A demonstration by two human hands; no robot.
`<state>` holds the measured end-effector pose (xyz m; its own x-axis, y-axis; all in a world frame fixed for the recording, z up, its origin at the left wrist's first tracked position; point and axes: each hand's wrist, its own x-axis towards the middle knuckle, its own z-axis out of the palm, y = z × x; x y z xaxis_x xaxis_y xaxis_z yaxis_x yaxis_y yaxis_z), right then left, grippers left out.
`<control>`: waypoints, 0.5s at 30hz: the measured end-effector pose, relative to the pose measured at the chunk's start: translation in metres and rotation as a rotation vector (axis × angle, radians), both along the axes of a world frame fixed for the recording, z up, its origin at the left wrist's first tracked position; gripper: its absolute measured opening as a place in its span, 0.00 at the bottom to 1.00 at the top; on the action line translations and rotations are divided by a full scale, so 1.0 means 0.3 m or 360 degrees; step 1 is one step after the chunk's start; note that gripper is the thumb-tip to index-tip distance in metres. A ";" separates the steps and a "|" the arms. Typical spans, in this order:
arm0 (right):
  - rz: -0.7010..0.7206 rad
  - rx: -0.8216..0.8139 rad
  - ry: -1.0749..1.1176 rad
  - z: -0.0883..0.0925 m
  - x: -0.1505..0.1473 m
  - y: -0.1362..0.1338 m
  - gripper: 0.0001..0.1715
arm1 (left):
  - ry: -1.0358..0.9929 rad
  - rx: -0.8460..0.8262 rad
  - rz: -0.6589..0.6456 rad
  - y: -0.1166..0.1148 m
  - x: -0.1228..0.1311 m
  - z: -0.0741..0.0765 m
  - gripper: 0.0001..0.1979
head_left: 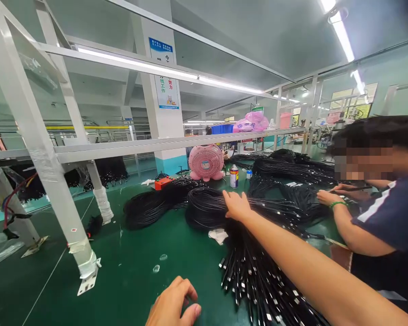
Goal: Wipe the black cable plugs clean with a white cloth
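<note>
My right hand [237, 206] reaches far forward over a coiled bundle of black cables [204, 208]. Its visible fingers are stretched out and apart, at the bundle's upper side; whether they press on it I cannot tell. Beneath my right forearm, many loose cable ends with shiny metal connectors [254, 276] fan out toward me. My left hand [175, 303] hovers low over the green table [129, 267], fingers bent, thumb apart, with nothing in it. A crumpled white scrap [218, 236] lies beside the cables.
Another coiled cable bundle [146, 210] lies left, and more cables [292, 165] lie behind. A pink fan [206, 163], a spray can [234, 176] and a red box [164, 183] stand farther back. Metal posts [78, 253] rise at left. A co-worker [387, 217] works at right.
</note>
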<state>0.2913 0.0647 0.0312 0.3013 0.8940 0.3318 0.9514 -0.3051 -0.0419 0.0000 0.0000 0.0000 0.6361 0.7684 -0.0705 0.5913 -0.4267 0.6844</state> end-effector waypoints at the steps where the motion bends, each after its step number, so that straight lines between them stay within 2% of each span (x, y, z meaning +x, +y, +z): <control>1: -0.0018 -0.0049 -0.0008 -0.002 0.015 0.014 0.22 | -0.0061 -0.0025 0.0017 0.037 0.027 0.000 0.05; 4: -0.0055 -0.0158 -0.0018 0.007 0.057 0.043 0.19 | -0.0352 -0.0204 0.0076 0.150 0.136 0.009 0.02; 6: -0.0101 -0.0192 -0.0008 0.022 0.083 0.053 0.18 | -0.0548 -0.0480 0.0095 0.217 0.230 0.019 0.02; 11: -0.0209 -0.0174 0.0060 0.051 0.142 0.047 0.18 | -0.1104 -0.1132 0.0191 0.332 0.478 0.042 0.16; 15: -0.0186 -0.0091 0.0118 0.036 0.145 0.031 0.18 | -0.1450 -0.1458 0.0314 0.402 0.630 0.058 0.23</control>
<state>0.3349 0.0740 0.0421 0.4260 0.8682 0.2544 0.9043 -0.4173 -0.0901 0.1889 0.1205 0.0173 0.6153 0.7567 -0.2210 -0.2369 0.4449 0.8637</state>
